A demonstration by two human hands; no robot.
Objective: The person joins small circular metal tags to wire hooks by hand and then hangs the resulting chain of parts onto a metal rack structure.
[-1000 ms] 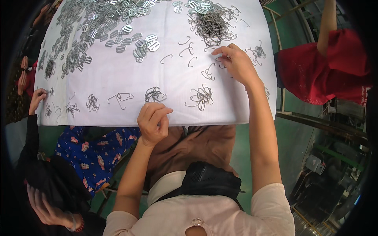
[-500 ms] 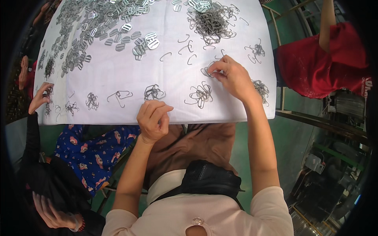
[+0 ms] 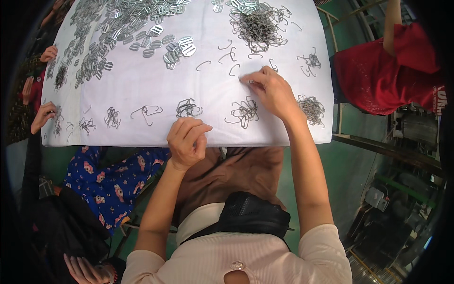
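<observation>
Right hand (image 3: 274, 90) drawn back from far hooks toward near edge of table (image 3: 142, 85), fingertips pinched on single wire hook (image 3: 250, 81) flat on cloth. Left hand (image 3: 187, 142) unmoved at table edge, curled shut; contents cannot be told. Hook cluster (image 3: 244, 112) just beside right hand: next piece seemingly being gathered.

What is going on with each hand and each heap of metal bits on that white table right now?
Left hand: curled shut at the table's near edge.
Right hand: fingertips pressed on a wire hook.
Wire hook pile: tangled heap.
Flat buckles: spread loose.
Small hook bundles: laid apart.
White table: covered.
</observation>
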